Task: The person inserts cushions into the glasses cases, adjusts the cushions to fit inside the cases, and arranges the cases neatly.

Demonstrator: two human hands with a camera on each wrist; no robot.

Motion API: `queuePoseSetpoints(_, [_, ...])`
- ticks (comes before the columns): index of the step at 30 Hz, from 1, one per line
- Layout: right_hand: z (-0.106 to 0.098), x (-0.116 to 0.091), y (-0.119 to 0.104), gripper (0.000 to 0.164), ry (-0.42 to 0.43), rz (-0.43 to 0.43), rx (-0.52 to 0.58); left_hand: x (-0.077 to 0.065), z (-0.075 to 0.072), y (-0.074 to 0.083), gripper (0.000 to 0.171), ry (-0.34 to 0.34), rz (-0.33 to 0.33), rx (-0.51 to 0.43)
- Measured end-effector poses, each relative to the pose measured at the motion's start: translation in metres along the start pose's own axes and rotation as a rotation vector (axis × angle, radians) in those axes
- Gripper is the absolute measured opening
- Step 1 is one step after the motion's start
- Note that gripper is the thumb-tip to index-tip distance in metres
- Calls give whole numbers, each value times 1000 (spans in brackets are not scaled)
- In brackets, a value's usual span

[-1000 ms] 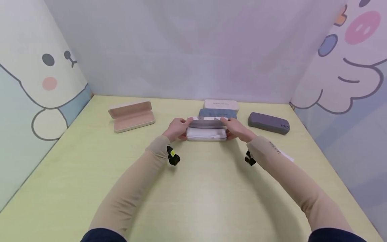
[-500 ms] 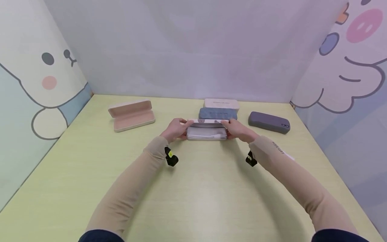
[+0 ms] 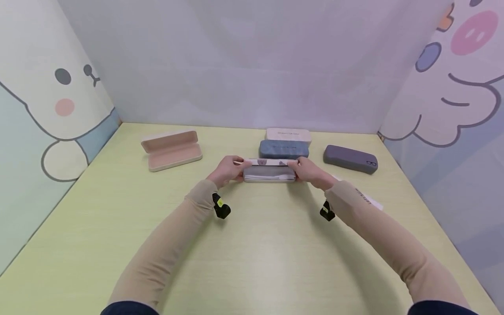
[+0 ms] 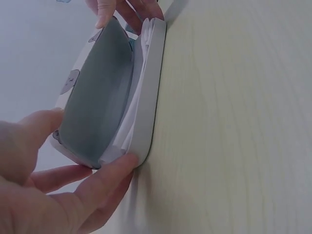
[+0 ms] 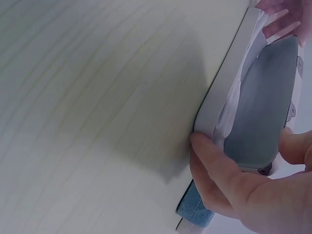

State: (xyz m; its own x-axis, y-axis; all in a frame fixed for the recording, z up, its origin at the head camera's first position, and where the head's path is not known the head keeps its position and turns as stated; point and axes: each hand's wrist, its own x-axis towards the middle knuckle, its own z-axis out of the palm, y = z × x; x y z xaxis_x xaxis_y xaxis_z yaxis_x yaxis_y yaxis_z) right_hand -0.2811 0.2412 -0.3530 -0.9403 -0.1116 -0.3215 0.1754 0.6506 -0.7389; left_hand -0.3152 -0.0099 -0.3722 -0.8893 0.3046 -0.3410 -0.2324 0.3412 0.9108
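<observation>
A white glasses case [image 3: 272,162] with small cartoon animal prints stands on the table, its lid partly lowered. The lining [image 4: 100,92] is grey, and a folded white cloth [image 3: 269,173] lies in the base. My left hand [image 3: 229,169] grips the case's left end, thumb on the lid and fingers along the base. At the other end my right hand [image 3: 314,173] holds it the same way, as the right wrist view shows with its thumb [image 5: 294,146] against the lid's edge.
Behind the case lie a blue case [image 3: 283,149] and a pale pink case [image 3: 288,135], both closed. A dark grey case [image 3: 349,159] is at the right. An open pink case [image 3: 174,157] stands at the left. Something flat and white [image 3: 375,203] shows beside the right forearm.
The lid of the white glasses case has come down and forward under both thumbs, so less of its lining shows and more of the blue case behind is visible.
</observation>
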Motion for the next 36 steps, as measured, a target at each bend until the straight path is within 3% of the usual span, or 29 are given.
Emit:
queuePoseSetpoints(11, [4,-5,0,39,28,9,-27,1,0,-2,54,-5,18,-13])
queuePoseSetpoints(20, [10,-10,-2,25,85,45,-81,-2,1,-3,55,2,30,-1])
queuePoseSetpoints(25, [17,-10,1,29,121,46,-118,-5,3,-7,54,34,36,44])
queuePoseSetpoints(31, [24,-9,6,32,160,21,-122,-8,7,-12,56,82,95,153])
queuePoseSetpoints(36, [29,-11,8,30,224,-11,-177,-10,11,-16,59,98,122,167])
